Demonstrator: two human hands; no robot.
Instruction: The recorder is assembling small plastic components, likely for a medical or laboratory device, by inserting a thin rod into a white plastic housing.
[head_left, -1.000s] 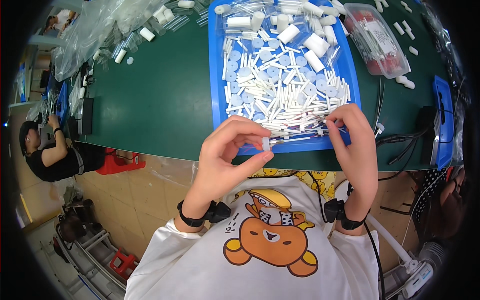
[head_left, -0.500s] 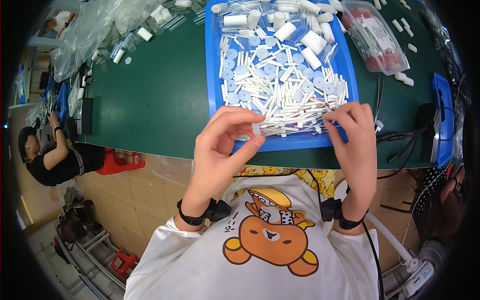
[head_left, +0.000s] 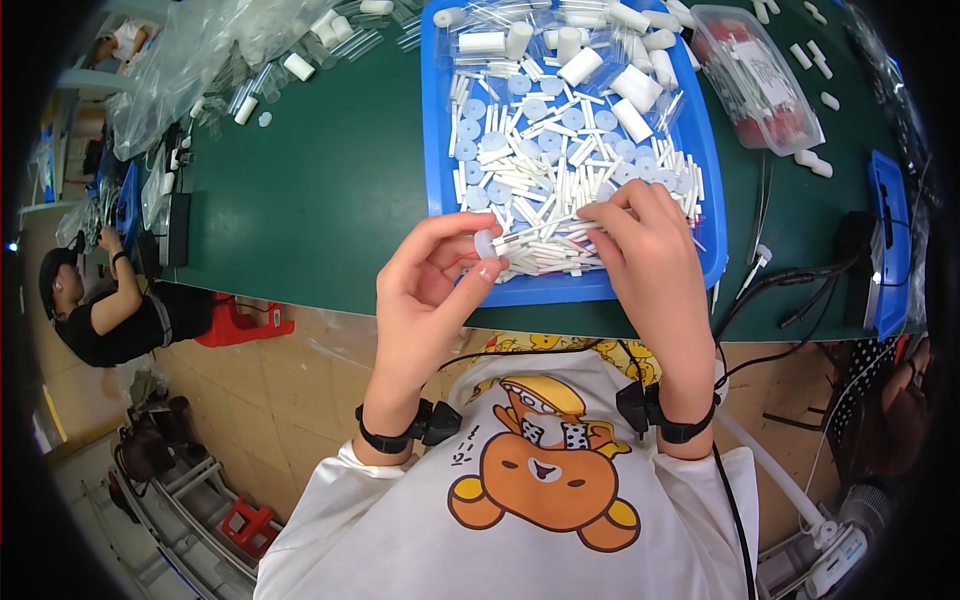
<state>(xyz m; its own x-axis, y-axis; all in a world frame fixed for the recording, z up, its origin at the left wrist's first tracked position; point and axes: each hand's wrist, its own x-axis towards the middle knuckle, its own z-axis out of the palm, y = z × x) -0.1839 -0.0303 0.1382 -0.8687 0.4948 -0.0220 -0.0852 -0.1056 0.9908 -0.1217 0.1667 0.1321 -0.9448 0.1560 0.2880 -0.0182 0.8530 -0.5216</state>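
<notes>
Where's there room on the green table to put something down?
The biggest bare patch of green table lies between the black box and blue tray, below the plastic bags. The tray's crowded with white sticks; left hand and right hand work there. Black cables clutter the right side.

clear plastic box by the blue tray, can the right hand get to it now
Probably yes: between the right hand and the clear plastic box seem to lie only loose white parts and the blue tray's rim.

Before you, the blue tray (head_left: 560,290) is smooth, glossy plastic, the green tabletop (head_left: 330,190) smooth and matt, your held disc (head_left: 485,243) translucent plastic, the bag (head_left: 185,75) crinkled, glossy film.
</notes>
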